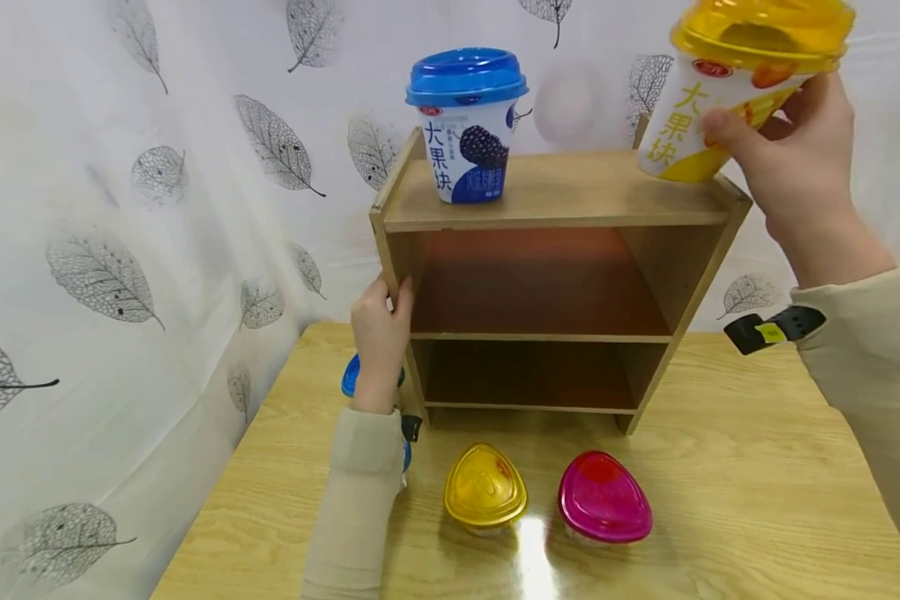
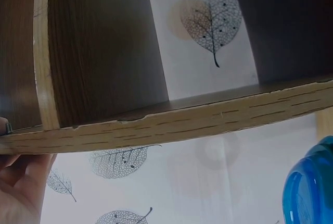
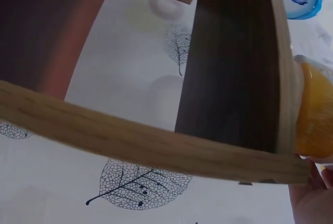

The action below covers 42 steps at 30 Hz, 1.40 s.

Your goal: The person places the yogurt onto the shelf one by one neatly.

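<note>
My right hand [image 1: 813,175] grips a yogurt cup with a yellow lid [image 1: 738,79], tilted, at the right end of the top board of a small wooden shelf [image 1: 570,221]. Whether the cup's base touches the board I cannot tell. In the right wrist view the cup [image 3: 315,112] shows beside the shelf's edge, partly cut off. Lower down, my left hand [image 1: 378,325] holds the shelf's left side panel, its thumb at the front edge; the left wrist view shows the hand [image 2: 26,182] at that panel. A blue-lidded yogurt cup [image 1: 468,125] stands upright on the top board's left part.
On the wooden table [image 1: 757,467], a yellow-lidded cup [image 1: 485,487] and a pink-lidded cup [image 1: 605,497] stand before the shelf. Blue-lidded cups [image 1: 351,375] are partly hidden behind my left arm. A leaf-patterned curtain [image 1: 195,250] hangs behind and at the left.
</note>
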Available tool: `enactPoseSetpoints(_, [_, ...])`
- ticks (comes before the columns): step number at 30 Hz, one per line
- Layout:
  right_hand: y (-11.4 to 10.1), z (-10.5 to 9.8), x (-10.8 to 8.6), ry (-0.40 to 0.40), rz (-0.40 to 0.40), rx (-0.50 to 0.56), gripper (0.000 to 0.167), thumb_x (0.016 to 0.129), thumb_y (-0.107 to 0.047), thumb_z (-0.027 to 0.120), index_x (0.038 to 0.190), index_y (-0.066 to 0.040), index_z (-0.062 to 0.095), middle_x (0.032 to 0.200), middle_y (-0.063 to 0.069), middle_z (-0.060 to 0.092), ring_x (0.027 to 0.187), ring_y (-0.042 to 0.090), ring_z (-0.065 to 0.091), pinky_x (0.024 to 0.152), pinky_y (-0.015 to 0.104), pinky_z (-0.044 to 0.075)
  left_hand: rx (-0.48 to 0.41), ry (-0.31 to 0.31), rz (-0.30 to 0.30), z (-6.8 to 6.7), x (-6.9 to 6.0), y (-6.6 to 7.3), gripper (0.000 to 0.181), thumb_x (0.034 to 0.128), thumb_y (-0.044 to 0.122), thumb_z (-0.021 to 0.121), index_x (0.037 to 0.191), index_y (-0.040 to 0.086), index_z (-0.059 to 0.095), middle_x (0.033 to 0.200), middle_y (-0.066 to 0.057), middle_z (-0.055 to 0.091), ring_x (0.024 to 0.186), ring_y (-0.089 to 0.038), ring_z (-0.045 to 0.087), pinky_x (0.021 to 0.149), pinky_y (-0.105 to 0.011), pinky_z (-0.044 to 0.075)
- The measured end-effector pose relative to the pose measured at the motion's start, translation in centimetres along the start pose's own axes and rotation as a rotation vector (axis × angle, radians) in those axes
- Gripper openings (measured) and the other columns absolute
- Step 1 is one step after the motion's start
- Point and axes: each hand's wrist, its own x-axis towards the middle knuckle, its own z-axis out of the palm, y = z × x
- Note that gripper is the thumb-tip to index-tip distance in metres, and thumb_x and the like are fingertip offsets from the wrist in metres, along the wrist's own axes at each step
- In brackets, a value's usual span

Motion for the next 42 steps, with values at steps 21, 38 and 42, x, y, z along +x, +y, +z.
enactPoseSetpoints(21, [1.3, 0.7, 0.4, -0.085, 0.072, -0.439, 0.042, 0.075, -0.021, 0.07, 0.113, -0.016, 0.054, 0.102, -0.007, 0.058, 0.089, 0.006, 0.051, 0.081, 0.016, 0.038, 0.005, 0.004, 0.008, 0.2, -0.1, -0.4, 0.021, 0.087, 0.013, 0.054, 0.089, -0.007, 0.061, 0.084, -0.019, 0.063, 0.078, -0.031, 0.061, 0.068, -0.039, 0.049])
enactPoseSetpoints(38, [1.5, 0.8, 0.4, -0.092, 0.118, -0.544, 0.049, 0.076, -0.029, 0.069, 0.119, -0.012, 0.052, 0.103, -0.004, 0.056, 0.087, 0.005, 0.052, 0.078, 0.015, 0.04, 0.005, 0.003, -0.001, 0.2, -0.1, -0.2, 0.021, 0.0866, 0.013, 0.054, 0.089, -0.007, 0.061, 0.083, -0.019, 0.063, 0.078, -0.032, 0.061, 0.067, -0.04, 0.048])
enactPoseSetpoints(42, [1.6, 0.9, 0.5, -0.09, 0.112, -0.566, 0.05, 0.076, -0.031, 0.068, 0.12, -0.012, 0.052, 0.105, -0.003, 0.056, 0.087, 0.004, 0.051, 0.077, 0.016, 0.04, 0.01, 0.008, 0.003, 0.1, -0.1, -0.2, 0.021, 0.0862, 0.013, 0.054, 0.088, -0.006, 0.061, 0.083, -0.019, 0.063, 0.078, -0.032, 0.061, 0.067, -0.04, 0.048])
